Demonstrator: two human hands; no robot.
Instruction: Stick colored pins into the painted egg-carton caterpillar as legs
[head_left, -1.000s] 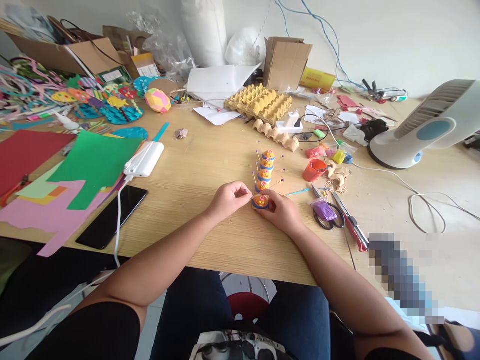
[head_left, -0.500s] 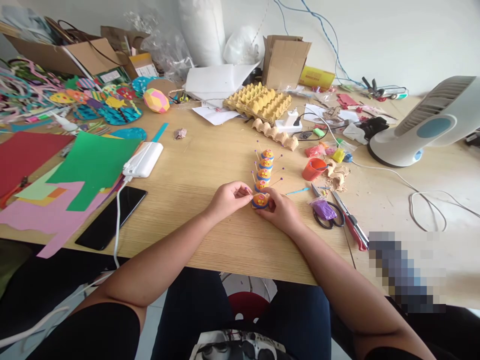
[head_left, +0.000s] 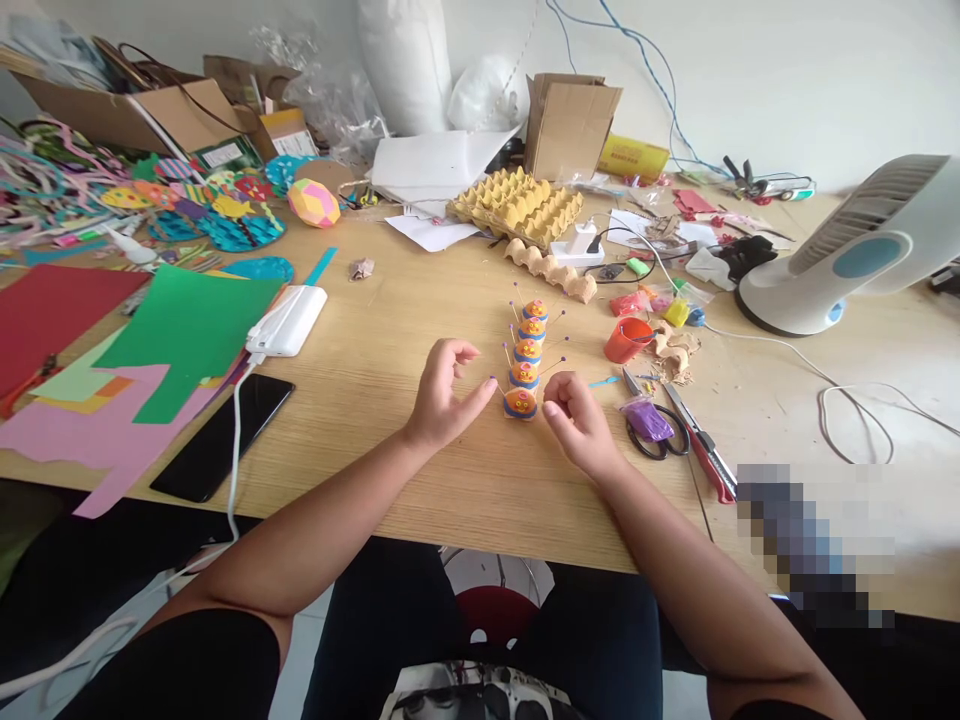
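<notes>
A caterpillar-like row of egg-carton cups point(head_left: 525, 348) stands on the table, running away from me. Its cups carry orange tops, blue bands and small faces, and purple-headed pins stick out along both sides. Just left of the nearest cup point(head_left: 520, 403) is my left hand point(head_left: 444, 400), open, with thumb and fingers apart and the thumb tip near a pin. On the other side my right hand point(head_left: 576, 420) hovers close to the row, its fingers loosely curled and the thumb a little apart. Nothing shows in either hand.
Scissors point(head_left: 660, 432) under a purple clay packet point(head_left: 648, 418), a box cutter point(head_left: 701, 445) and a red cup point(head_left: 628, 340) lie to the right. Coloured paper point(head_left: 202, 310), a power bank point(head_left: 289, 320) and a phone point(head_left: 225, 435) are left. Egg trays point(head_left: 517, 205) and a fan point(head_left: 840, 250) stand farther back.
Both hands have let go of the nearest cup and drawn apart, left hand leftward, right hand rightward. The row of cups stays in place, its front now uncovered.
</notes>
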